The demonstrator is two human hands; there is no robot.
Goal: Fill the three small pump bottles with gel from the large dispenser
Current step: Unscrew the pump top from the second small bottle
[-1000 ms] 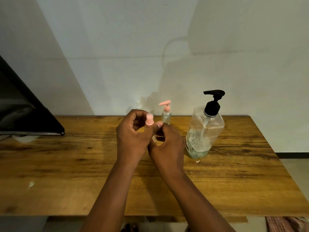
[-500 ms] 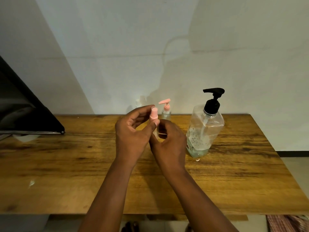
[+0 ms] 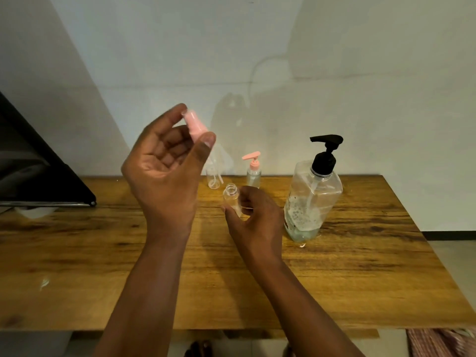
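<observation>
The wooden table (image 3: 360, 279) is carrying everything, and the large dispenser (image 3: 313, 199) with its black pump is standing upright toward the right of it, only its lower part holding gel, with a small wet patch at its foot. Just left of it the right hand (image 3: 253, 220) is wrapping thumb and fingers around the open small bottle (image 3: 231, 198), holding it upright above the wood with its threaded mouth bare and facing up. The left hand (image 3: 164, 166) is raised well above that mouth, pinching the pink pump cap (image 3: 195, 126) between thumb and fingertips, the cap's clear dip tube trailing down behind the thumb. Farther back, near the wall, a capped small bottle (image 3: 253, 171) with a pink pump is standing, and beside it a clear uncapped bottle (image 3: 213, 177) is standing too; how full either is, I cannot tell. The step in hand seems to be clearing the cap so filling can begin. To do it well, the left hand is best laying the cap down with its tube off the wood, while the right is bringing the open mouth directly under the black spout, level and close, so no gel is missing the narrow neck.
</observation>
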